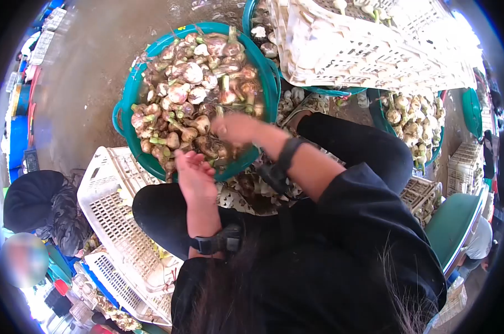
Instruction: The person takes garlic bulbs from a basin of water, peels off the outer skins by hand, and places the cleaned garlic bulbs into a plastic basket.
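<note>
A green tub (131, 83) heaped with wet, dirty garlic bulbs (179, 92) stands in front of my knees. Over its near edge is my left hand (197, 173), palm partly turned up, fingers loosely curled and apart, with no bulb visible in it. My right hand (238, 131) is over the bulbs at the tub's near right side. Motion blurs its fingers, and whether they grip a bulb cannot be made out. A short stem sticks up just beyond them. Each wrist wears a dark band.
White plastic crates (118, 217) stand by my left knee. Another large white crate (369, 50) rests at the upper right, above more tubs. Trimmed bulbs fill a tub (413, 119) beyond my right knee. Garlic debris lies between my legs. Other people are at the edges.
</note>
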{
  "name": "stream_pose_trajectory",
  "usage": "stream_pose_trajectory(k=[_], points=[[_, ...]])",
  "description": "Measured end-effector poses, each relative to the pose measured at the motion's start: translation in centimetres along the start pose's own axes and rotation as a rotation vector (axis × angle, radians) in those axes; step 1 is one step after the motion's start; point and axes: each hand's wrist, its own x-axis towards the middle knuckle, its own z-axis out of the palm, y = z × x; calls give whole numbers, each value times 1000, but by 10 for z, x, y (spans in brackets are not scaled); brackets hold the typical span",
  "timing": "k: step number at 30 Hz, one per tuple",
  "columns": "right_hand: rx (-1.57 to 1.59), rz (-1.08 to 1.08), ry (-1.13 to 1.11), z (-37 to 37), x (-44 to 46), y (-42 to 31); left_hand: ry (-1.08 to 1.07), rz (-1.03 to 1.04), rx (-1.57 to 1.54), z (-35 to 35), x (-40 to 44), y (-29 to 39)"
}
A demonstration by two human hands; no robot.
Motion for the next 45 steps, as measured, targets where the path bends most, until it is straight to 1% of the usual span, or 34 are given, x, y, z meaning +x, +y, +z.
stream_pose_trajectory(k=[1, 3, 4, 6, 7, 8, 9, 10, 12, 13, 14, 15, 16, 18, 19, 20, 22, 25, 27, 28, 29, 30, 32, 33, 34, 35, 36, 39, 40, 41, 42, 43, 44, 45], points=[[-422, 134, -212, 30, -4, 3, 5, 3, -3, 1, 2, -8], [-703, -143, -145, 85, -3, 43, 95, 2, 89, -2, 5, -23], [-700, -149, -151, 82, -5, 42, 104, 2, 87, -6, 11, -29], [-517, -40, -108, 63, -8, 24, 187, -50, 187, -13, 18, -35], [-519, -46, -112, 54, -11, 12, 211, -128, 254, -11, 19, -38], [-23, 131, 70, 44, -16, -1, 213, -128, 245, -4, 11, -37], [477, 307, 248, 38, -23, -14, 47, -153, 207, 4, 1, -37], [472, 310, 246, 34, -33, -25, -122, -177, 170, 10, -6, -39], [725, 58, 524, 25, -48, -43, -134, -139, 167, 18, -5, -44], [723, 61, 529, 16, -52, -40, -113, 61, 290, 19, -4, -41], [450, -154, 475, 7, -58, -34, -88, 263, 411, 18, -1, -37], [175, -362, 410, -1, -64, -31, -1, 390, 535, 17, 3, -29], [177, -361, 412, -5, -69, -32, -18, 302, 489, 14, 1, -21], [-128, -336, 89, -15, -80, -36, -153, 211, 660, 17, -8, -3], [-222, -320, 75, -18, -84, -42, -159, 212, 661, 18, -9, 0], [-227, -319, 78, -15, -88, -44, -201, 188, 659, 20, -9, 2], [-394, -379, 141, -9, -93, -47, -242, 168, 648, 19, -3, 3], [-421, -345, 159, -4, -96, -51, -258, 155, 761, 11, 4, -2], [-407, -304, 170, -4, -95, -50, -314, 0, 689, 15, -3, -3], [149, -54, 98, -6, -94, -48, -317, 1, 690, 14, -2, -4], [702, 199, 20, -8, -93, -47, -337, 80, 702, 13, 1, -6], [701, 199, 23, -7, -94, -45, -355, 160, 713, 12, 3, -6], [304, -227, 158, -6, -97, -41, -372, 183, 779, 11, 2, 1], [303, -227, 157, -5, -98, -42, -391, 203, 848, 11, 1, 3], [205, -226, 145, -4, -100, -44, -392, 202, 848, 10, 1, 4], [107, -225, 134, -4, -100, -46, -413, 113, 811, 9, 2, 5], [106, -224, 135, -1, -99, -46, -433, 25, 774, 8, 2, 5], [92, -126, 193, 12, -92, -38, -463, 115, 839, 5, 7, -1], [666, 198, 62, 14, -91, -35, -465, 115, 840, 4, 7, -4], [1232, 530, -84, 12, -91, -36, -486, 232, 768, 8, 1, -7], [1232, 529, -83, 11, -93, -38, -505, 348, 693, 10, -3, -8], [1448, 482, -50, 9, -97, -40, -557, 419, 736, 9, -5, -7], [1662, 427, -15, 7, -99, -43, -558, 420, 737, 9, -6, -6], [1508, 328, 22, 12, -99, -41, -572, 396, 673, 8, -6, -4]])
